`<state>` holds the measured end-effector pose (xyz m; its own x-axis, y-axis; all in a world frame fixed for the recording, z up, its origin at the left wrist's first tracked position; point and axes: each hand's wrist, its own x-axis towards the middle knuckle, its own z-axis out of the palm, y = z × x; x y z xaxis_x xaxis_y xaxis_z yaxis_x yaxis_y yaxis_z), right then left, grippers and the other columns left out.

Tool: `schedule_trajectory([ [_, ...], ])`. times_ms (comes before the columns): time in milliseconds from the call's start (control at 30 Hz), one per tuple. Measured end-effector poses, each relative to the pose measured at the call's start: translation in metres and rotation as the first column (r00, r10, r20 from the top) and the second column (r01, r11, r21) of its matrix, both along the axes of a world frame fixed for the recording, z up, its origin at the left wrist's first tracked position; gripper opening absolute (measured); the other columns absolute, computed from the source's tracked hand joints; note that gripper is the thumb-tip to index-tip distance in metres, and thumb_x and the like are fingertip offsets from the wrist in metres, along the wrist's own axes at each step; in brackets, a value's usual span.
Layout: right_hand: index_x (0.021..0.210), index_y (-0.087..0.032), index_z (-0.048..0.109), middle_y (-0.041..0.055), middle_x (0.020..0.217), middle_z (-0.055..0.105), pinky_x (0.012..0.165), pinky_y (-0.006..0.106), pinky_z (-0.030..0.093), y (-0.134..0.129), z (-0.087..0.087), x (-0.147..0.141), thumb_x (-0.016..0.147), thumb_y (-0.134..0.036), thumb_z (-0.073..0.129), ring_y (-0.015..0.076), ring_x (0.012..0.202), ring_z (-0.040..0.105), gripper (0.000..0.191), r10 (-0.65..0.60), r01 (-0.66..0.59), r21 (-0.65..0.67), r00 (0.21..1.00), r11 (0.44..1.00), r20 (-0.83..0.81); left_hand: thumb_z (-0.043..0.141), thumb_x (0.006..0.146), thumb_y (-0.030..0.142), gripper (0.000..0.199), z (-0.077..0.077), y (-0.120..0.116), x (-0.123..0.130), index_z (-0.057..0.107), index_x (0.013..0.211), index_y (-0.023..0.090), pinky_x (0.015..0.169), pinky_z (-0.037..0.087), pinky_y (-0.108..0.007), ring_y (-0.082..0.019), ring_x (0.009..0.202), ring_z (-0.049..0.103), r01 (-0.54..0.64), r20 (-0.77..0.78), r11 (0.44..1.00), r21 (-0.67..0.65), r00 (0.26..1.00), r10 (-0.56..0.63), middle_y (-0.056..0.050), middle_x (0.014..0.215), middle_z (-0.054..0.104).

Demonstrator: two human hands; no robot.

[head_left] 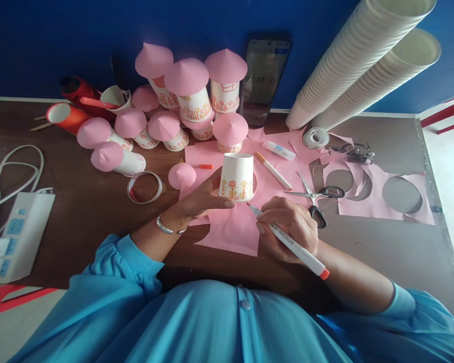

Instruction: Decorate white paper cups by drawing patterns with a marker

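Observation:
My left hand (208,194) is closed around a white paper cup (236,174), held upside down above the table. Red and yellow flowers are drawn along the cup's lower rim. In my right hand (289,227) is a white marker (297,249) with an orange-red end, its uncapped tip close to the cup's lower right edge. Under both hands lie sheets of pink paper (230,234). A second marker (273,171), an orange cap (205,166) and a small pink cone (182,175) rest nearby.
Several decorated cups with pink cone tops (186,76) stand at the back. Tall cup stacks (359,55) lean on the blue wall beside a phone (267,75). Open scissors (314,194), clear tape (316,137) and a tape ring (145,187) lie around. A power strip (26,237) is at left.

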<state>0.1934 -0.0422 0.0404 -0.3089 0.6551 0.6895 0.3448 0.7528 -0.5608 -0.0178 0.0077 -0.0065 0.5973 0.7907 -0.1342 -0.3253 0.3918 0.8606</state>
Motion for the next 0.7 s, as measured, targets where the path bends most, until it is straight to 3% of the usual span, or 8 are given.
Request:
schedule_trajectory([
  [700,0.097,-0.019,0.057,0.002,0.074,0.063,0.056,0.025,0.056,0.0049,-0.0017,-0.0011,0.086,-0.007,0.061,0.0142,0.064,0.064,0.017,-0.052,0.051,0.05,0.998,0.997,0.022,0.085,0.071,0.031,0.054,-0.0002,0.0024,0.0015,0.067,0.12,0.019,0.091,0.053,-0.041,-0.029,0.106,0.068,0.058,0.048,0.998,0.002,0.997,-0.058,-0.011,0.109,0.073],
])
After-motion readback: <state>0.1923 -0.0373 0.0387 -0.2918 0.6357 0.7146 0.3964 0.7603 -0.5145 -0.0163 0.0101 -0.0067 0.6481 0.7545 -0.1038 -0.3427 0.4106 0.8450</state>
